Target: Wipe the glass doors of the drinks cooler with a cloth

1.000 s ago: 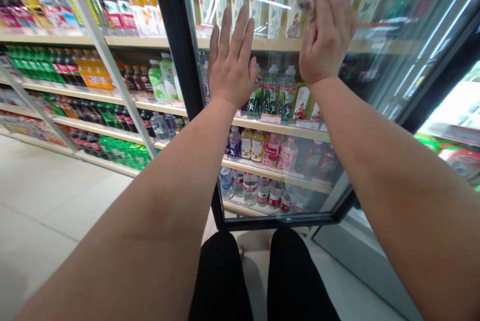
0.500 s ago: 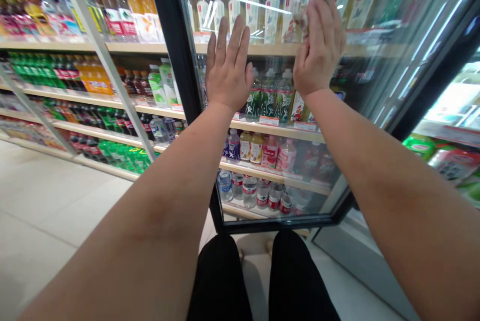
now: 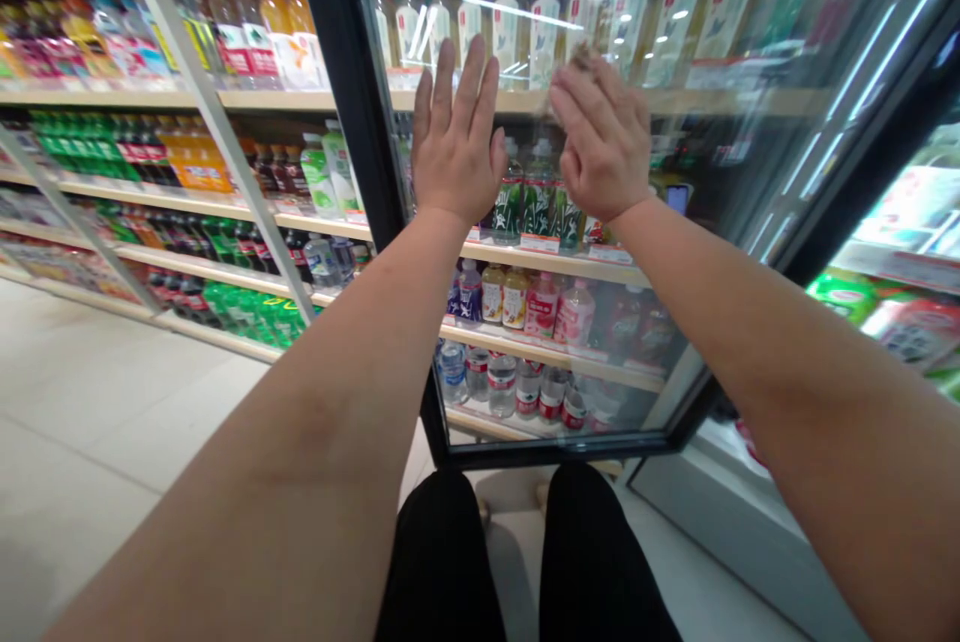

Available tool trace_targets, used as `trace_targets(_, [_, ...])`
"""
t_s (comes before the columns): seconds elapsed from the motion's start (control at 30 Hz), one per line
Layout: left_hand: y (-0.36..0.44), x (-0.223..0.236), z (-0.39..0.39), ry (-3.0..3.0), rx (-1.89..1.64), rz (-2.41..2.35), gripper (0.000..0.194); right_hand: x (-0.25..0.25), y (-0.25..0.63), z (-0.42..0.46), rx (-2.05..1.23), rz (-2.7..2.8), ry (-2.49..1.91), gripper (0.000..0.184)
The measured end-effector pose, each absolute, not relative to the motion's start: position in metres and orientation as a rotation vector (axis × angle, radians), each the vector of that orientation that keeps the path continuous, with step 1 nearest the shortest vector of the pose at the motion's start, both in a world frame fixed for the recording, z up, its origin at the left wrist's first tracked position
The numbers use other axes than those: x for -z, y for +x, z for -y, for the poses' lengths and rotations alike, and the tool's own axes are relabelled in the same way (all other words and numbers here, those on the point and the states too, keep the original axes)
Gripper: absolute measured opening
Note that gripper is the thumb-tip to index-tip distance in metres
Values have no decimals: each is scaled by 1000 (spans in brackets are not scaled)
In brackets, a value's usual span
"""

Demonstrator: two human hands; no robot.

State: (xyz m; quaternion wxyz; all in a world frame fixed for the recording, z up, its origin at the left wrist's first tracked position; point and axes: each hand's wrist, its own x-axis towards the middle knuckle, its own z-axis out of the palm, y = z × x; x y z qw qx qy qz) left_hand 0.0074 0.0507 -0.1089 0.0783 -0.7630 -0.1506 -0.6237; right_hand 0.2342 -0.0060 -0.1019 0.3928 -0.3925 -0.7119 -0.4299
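Note:
A glass door (image 3: pixel 720 252) with a black frame stands open in front of me. My left hand (image 3: pixel 456 142) lies flat on the pane near its left edge, fingers stretched out and spread. Against the same pane, to the right, my right hand (image 3: pixel 604 137) presses a crumpled cloth (image 3: pixel 582 56). Only a small brownish bit of the cloth shows above the fingers; the palm hides the rest. Through the glass, tall bottles with green caps (image 3: pixel 510 12) are visible behind both hands.
Shelves of drink bottles (image 3: pixel 247 27) run along the left, with a pale upright post (image 3: pixel 214 122) between sections. At the right, packaged goods (image 3: pixel 915 322) sit in a lit cooler. Pale tiled floor (image 3: pixel 82 392) lies at the lower left, and my legs (image 3: pixel 450 562) are below the door.
My right hand has slid left and down across the glass with the cloth, and is more tilted to the left. My left hand has stayed in place on the pane.

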Motion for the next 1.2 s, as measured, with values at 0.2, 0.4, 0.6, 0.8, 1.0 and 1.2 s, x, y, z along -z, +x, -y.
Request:
trace_targets(0.2, [7, 110, -52, -2281, 1837, 460, 78, 108, 236, -2, 1099, 1507, -966, 61])
trace_targets(0.4, [5, 108, -47, -2331, 1820, 489, 79, 116, 237, 0, 1096, 1758, -967, 60])
trace_targets(0.6, [6, 110, -39, -2311, 1834, 518, 76, 120, 246, -15, 961, 1397, -893, 63])
trace_targets(0.8, [4, 106, -50, -2341, 1849, 496, 76, 129, 236, 6, 982, 1789, -982, 60])
trace_targets(1.0, [15, 131, -17, -2229, 1966, 504, 61, 133, 233, 8, 1079, 1770, -962, 61])
trace_targets(1.2, [34, 191, 176, -3481, 1311, 47, 47, 137, 240, 0, 1277, 1772, -829, 58])
